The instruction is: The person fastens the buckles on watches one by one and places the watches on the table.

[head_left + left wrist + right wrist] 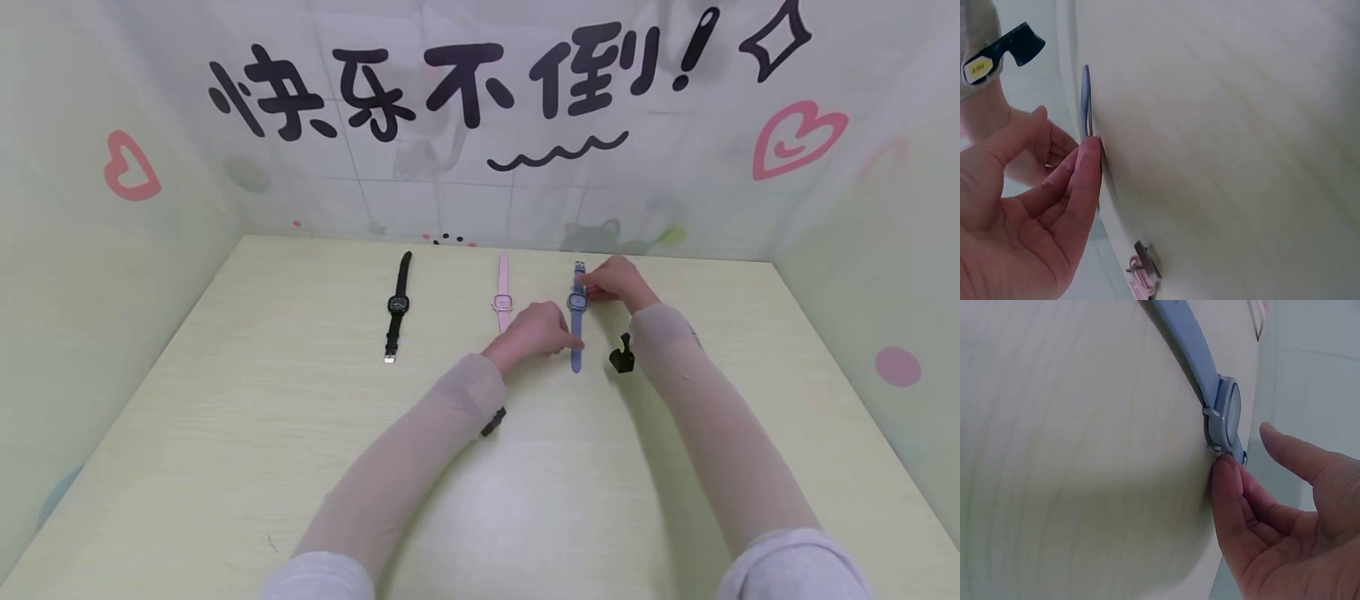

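Note:
A blue-grey wristwatch (577, 302) lies stretched out on the table, face up, with its buckle end toward the back wall. My left hand (536, 327) is at the near strap; in the left wrist view the extended fingers (1088, 153) reach the strap while the thumb stands apart. My right hand (621, 282) is at the right of the far strap. In the right wrist view its fingertips (1227, 472) touch beside the watch case (1225, 419), thumb held away. A pink wristwatch (503, 302) lies to the left, its near strap partly hidden by my left hand.
Further left lies a black wristwatch (398, 305), straps extended. The pale wooden table (247, 400) is bounded by a printed back wall (420, 192) and side walls. Black wrist mounts (622, 355) sit at both sleeves.

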The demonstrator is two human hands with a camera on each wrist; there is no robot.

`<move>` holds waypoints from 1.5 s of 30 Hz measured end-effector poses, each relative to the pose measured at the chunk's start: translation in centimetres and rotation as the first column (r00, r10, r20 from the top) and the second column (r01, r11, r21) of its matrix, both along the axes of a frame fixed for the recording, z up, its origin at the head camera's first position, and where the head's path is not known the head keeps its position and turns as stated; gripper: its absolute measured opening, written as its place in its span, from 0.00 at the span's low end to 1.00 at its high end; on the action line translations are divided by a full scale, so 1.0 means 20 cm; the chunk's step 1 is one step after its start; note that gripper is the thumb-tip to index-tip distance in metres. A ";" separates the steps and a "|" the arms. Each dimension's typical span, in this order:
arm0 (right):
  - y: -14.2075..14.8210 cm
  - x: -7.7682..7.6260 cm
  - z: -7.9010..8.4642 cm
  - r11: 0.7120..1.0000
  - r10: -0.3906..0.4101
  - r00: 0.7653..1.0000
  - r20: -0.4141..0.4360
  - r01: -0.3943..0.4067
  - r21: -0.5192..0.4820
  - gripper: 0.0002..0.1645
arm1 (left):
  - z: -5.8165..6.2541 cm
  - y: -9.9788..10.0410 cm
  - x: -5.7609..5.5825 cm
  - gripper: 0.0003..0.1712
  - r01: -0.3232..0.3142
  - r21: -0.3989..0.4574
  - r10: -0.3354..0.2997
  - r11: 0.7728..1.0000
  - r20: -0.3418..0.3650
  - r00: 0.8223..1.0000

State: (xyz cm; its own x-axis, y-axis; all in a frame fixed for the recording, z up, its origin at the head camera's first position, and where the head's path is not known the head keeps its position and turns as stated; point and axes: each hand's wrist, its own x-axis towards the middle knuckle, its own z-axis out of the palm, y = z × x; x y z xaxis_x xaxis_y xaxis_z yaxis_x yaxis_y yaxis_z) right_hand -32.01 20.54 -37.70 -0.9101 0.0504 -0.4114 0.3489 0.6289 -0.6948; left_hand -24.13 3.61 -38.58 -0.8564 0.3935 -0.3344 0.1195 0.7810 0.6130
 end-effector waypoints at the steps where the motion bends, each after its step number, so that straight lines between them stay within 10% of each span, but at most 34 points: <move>1: 0.00 0.00 0.00 1.000 0.002 1.000 -0.008 -0.002 0.030 0.19 | 0.00 0.01 0.00 0.18 0.001 -0.013 -0.001 1.000 -0.003 1.000; 12: -0.05 -0.02 -0.02 0.931 0.125 0.989 -0.075 -0.091 0.354 0.21 | -0.03 0.13 0.04 0.18 -0.091 -0.180 0.066 0.980 -0.141 0.988; 22: 0.00 -0.04 -0.05 0.998 -0.004 0.998 -0.058 0.008 0.070 0.12 | -0.01 0.12 0.06 0.15 -0.087 -0.194 0.062 0.977 -0.130 0.990; 30: 0.02 -0.01 -0.04 0.981 -0.058 0.998 0.028 0.062 -0.186 0.08 | -0.03 0.09 0.03 0.15 -0.107 -0.165 0.091 0.981 -0.099 0.991; 45: 0.03 0.02 -0.01 0.969 -0.081 0.997 -0.020 0.074 -0.236 0.11 | -0.03 0.02 0.02 0.09 -0.099 -0.012 0.099 0.995 0.000 0.995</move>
